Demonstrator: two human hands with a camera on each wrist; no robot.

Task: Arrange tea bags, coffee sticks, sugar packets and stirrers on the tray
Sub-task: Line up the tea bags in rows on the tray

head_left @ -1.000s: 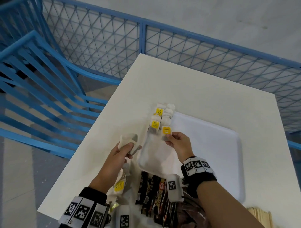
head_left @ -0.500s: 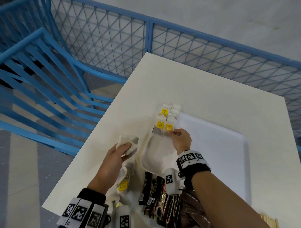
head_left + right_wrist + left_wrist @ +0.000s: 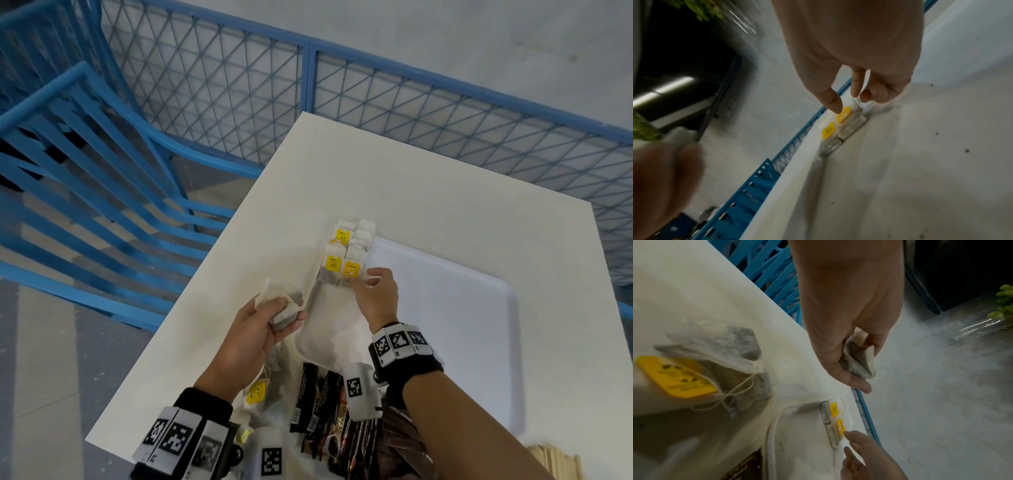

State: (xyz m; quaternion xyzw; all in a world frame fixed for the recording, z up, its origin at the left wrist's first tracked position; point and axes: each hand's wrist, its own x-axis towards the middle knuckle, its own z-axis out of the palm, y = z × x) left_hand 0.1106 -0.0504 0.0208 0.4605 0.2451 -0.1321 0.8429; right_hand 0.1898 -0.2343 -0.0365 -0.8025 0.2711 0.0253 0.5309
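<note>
A white tray (image 3: 445,325) lies on the white table (image 3: 411,178). Tea bags (image 3: 346,253) with yellow tags stand in two short columns at the tray's far left corner. My right hand (image 3: 368,279) is at the nearest bag of the right column (image 3: 352,270). In the right wrist view its thumb touches that bag's yellow tag (image 3: 843,114), and the fingers are loose. My left hand (image 3: 287,313) hovers left of the tray and grips a crumpled tea bag (image 3: 857,363).
Dark coffee sticks (image 3: 329,407) lie at the table's near edge, in front of the tray. Loose tea bags (image 3: 257,394) sit under my left forearm. Wooden stirrers (image 3: 555,466) show at the bottom right. A blue mesh fence (image 3: 239,85) runs behind the table.
My right hand carried a yellow-tagged tea bag up to the columns, set it at the near end and loosened its pinch. My left hand kept its tea bag beside the tray.
</note>
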